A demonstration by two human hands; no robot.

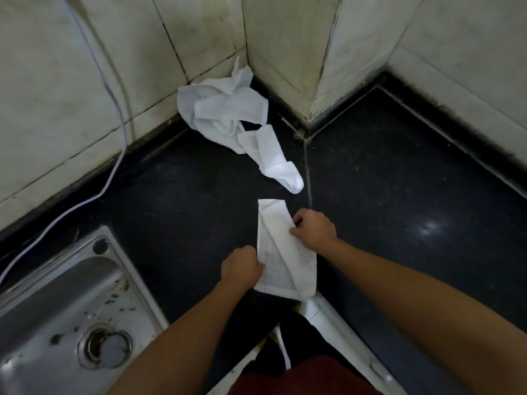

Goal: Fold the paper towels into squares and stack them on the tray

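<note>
A white paper towel (281,252), folded lengthwise into a long strip, lies on the black counter (399,195) in front of me. My left hand (242,266) pinches its near left edge. My right hand (312,228) grips its right edge further up. A crumpled heap of more white paper towels (225,115) sits in the back corner against the tiled wall, with a loose tail (273,158) trailing toward me. No tray is in view.
A steel sink (71,315) with a drain takes up the lower left. A white cable (114,115) runs down the left wall onto the counter. Tiled walls (285,38) close the back. The counter's white front edge (336,323) is near my body.
</note>
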